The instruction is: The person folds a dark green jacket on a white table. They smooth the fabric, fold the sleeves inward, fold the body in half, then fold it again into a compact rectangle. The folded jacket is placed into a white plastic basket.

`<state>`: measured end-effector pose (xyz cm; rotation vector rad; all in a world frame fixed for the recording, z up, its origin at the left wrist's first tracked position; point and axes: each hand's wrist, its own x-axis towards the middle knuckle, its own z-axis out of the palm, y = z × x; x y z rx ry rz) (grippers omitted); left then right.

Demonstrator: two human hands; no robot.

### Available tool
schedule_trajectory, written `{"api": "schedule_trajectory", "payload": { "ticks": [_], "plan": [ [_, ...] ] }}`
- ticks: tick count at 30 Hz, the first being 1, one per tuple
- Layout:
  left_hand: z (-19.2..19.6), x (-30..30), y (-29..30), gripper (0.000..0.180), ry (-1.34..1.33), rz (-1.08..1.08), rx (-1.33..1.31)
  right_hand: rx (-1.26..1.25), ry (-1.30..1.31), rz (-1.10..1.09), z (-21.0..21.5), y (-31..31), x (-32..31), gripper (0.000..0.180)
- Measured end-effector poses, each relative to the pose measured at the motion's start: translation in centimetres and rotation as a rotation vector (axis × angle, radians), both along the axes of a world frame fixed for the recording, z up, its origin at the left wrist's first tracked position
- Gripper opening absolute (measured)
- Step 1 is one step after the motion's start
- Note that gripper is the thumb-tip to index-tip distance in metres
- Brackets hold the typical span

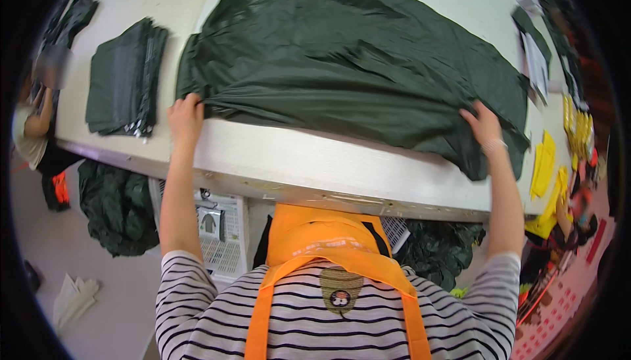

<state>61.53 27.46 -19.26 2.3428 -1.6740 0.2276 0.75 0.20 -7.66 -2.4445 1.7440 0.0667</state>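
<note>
A large dark green garment [342, 64] of thin, slightly shiny cloth lies spread over the white table in front of me. Its near edge is drawn into long folds running from side to side. At the left corner of that edge, my left hand [186, 120] is closed, pinching the cloth between thumb and fingers. My right hand [484, 125] grips the garment near its right end, where the cloth bunches and hangs toward the table's front edge. Some of its fingertips are hidden in the folds.
Folded dark green garments in clear bags [125, 80] are stacked at the left. Yellow packets [543, 163] lie at the right. Below the table are a white plastic crate [223, 241] and heaped green cloth [118, 209]. Other people stand at far left and far right.
</note>
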Motion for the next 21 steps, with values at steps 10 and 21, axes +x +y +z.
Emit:
{"api": "schedule_trajectory", "payload": {
  "ticks": [10,21],
  "plan": [
    [7.5,-16.3,-7.8,0.047,0.187,-0.436,-0.069,-0.478,-0.458,-0.547,-5.1,7.7,-6.6,0.067],
    [-1.4,-21.9,-18.5,0.07,0.009,-0.261,0.196,-0.306,-0.286,-0.543,-4.7,1.5,-7.3,0.027]
  ]
}}
